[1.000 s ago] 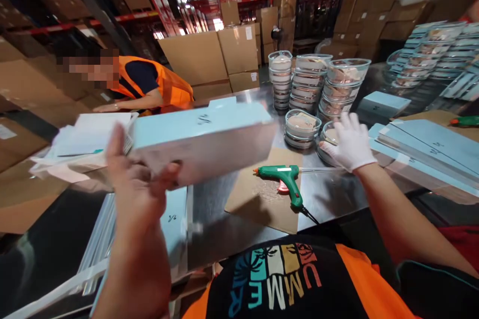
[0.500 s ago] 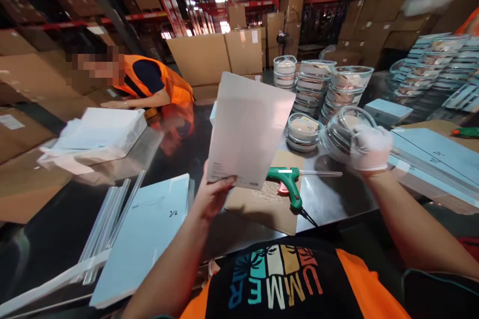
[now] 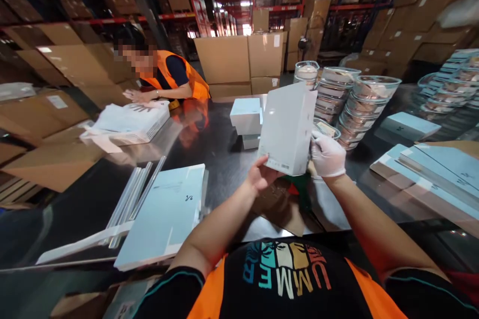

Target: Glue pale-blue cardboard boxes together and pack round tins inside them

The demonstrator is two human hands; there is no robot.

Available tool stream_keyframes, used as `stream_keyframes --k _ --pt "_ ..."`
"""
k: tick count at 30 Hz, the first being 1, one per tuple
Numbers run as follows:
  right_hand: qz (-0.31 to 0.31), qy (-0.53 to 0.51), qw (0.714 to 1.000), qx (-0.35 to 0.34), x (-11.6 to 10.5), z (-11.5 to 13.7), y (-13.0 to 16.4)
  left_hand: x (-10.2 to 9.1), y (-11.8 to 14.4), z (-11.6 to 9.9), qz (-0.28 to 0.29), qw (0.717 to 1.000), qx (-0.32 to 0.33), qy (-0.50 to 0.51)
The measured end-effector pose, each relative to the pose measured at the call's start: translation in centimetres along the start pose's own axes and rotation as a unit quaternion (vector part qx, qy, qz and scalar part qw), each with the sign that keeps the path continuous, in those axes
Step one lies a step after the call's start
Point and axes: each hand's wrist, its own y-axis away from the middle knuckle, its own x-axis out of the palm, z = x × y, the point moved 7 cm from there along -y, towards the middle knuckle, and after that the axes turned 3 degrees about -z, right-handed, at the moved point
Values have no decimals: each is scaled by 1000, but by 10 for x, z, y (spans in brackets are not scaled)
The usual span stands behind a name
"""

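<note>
A white cardboard carton (image 3: 282, 127) with small print near its lower edge is tilted up before me, above the table. My bare left hand (image 3: 262, 175) grips its bottom edge, thumb on the near face. At its right side, my white-gloved right hand (image 3: 328, 154) has its fingers curled against the edge; the fingertips are partly hidden. Below the carton lies a green glue gun (image 3: 305, 194), mostly covered from view and in shadow, on a piece of brown cardboard (image 3: 279, 207). Right behind the gloved hand stands a round clear container (image 3: 329, 129).
Stacks of clear round containers (image 3: 361, 109) stand behind my right hand. Small pale-blue boxes (image 3: 245, 114) sit beyond the carton. Flat pale-blue cartons lie left (image 3: 164, 214) and right (image 3: 445, 169), with clear glue sticks (image 3: 130, 199) at left. A co-worker in an orange vest (image 3: 194, 82) leans over a white box.
My right hand has come left from the round containers to the carton's edge. The carton has moved right and now shows a second side face. The view has swung left.
</note>
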Motion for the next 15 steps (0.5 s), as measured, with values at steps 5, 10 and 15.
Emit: stream_keyframes --k 5,10,15 --pt "-178 -2 982 58 -88 -7 -29 -60 30 -31 -71 984 128 -100" --pt "-111 -196 974 7 -152 40 -67 -102 77 -57 -145 919 243 -275" --pt "233 -267 924 -140 -102 129 -57 -115 97 -26 -98 907 214 -349"
